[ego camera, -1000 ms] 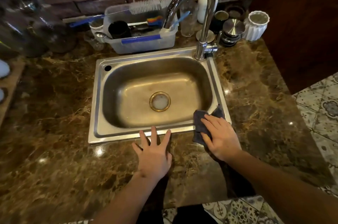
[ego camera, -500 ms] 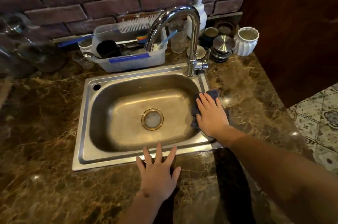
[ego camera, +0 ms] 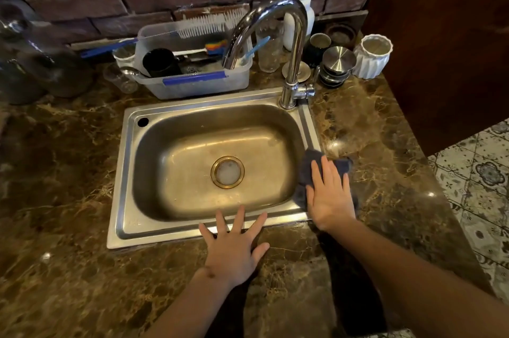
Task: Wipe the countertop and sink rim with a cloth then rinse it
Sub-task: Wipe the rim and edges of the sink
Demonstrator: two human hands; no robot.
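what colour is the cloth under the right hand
Dark navy-grey cloth, plain with no pattern, seen in the head view.

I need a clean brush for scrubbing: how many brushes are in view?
2: a white-bristled brush across the plastic bin's back, a multicoloured one inside it. Others may be hidden.

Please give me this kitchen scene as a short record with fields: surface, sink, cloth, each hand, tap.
surface: brown marble countertop
sink: stainless steel sink, basin empty, brass-ringed drain
cloth: dark blue cloth on the sink's right rim, partly on the countertop
right hand: right hand flat, pressing on the cloth
left hand: left hand flat, spread on the countertop, fingertips on the front rim
tap: curved chrome faucet, no water seen
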